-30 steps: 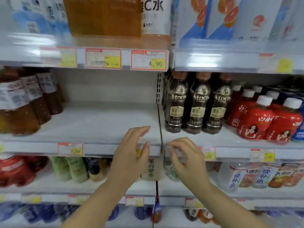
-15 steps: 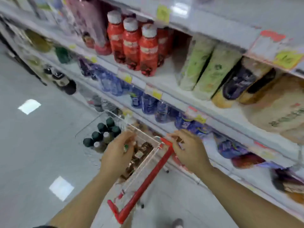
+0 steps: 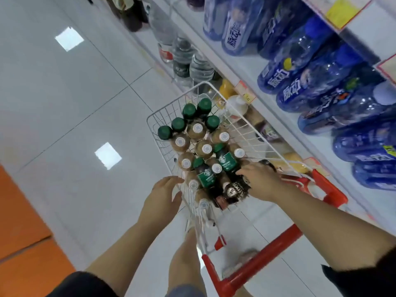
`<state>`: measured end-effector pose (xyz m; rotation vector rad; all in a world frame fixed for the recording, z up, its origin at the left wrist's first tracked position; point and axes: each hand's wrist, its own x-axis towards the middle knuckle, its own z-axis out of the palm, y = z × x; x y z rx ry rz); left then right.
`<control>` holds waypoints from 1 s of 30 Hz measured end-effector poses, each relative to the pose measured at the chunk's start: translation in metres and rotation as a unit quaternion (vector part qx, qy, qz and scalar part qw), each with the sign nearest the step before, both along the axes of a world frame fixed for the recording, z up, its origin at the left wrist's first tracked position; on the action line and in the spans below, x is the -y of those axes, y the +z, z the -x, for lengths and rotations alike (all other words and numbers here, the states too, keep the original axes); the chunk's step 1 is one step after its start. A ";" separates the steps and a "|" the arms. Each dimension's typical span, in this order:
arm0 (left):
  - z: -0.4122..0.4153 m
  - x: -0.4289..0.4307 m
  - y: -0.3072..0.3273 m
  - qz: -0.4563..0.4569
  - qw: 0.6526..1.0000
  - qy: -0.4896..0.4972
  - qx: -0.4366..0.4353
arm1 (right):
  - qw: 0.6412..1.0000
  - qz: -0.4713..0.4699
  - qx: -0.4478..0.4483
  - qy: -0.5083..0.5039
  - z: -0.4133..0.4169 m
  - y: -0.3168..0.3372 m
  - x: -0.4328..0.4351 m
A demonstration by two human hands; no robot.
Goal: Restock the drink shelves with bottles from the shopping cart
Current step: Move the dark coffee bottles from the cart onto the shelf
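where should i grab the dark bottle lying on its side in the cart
Grip the dark bottle round its labelled middle, coming from above with the right hand: it lies on its side atop other bottles, so the body faces up.

Glossy pale floor tiles point(image 3: 53, 99) spread toward ten o'clock, holding two square light reflections point(image 3: 69, 39); an orange patch point(image 3: 23, 228) sits at eight o'clock.

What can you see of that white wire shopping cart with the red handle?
The white wire shopping cart is a mesh basket with a red handle, standing on pale floor tiles beside the drink shelves. Upright green-capped bottles and white-capped bottles fill it; dark bottles lie at its near end. The right hand reaches in over one; the left hand is at its left wall.
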<state>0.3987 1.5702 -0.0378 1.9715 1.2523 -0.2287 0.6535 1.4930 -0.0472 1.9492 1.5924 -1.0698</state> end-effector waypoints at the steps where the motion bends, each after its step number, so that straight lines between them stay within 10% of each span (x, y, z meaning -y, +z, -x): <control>1: 0.000 -0.001 -0.005 0.007 1.000 -0.003 0.000 | 0.999 0.035 0.015 0.038 -0.002 -0.007 -0.005; 10: -0.007 -0.005 -0.019 0.015 1.000 0.008 0.022 | 0.989 0.035 0.043 0.137 -0.019 -0.027 -0.009; 14: -0.018 -0.007 -0.008 0.003 1.000 0.003 0.030 | 0.994 -0.095 -0.025 -0.041 -0.019 -0.008 0.002; 20: -0.057 0.000 0.015 0.176 0.967 0.105 0.149 | 0.886 -0.194 -0.142 -0.396 0.025 0.026 -0.006; 25: -0.072 0.004 0.018 0.316 0.836 0.325 0.310 | 0.851 -0.206 -0.258 -0.407 0.064 0.038 -0.012; 30: -0.048 -0.007 0.003 0.255 0.853 0.368 0.269 | 0.860 -0.127 -0.289 -0.400 0.045 0.007 -0.012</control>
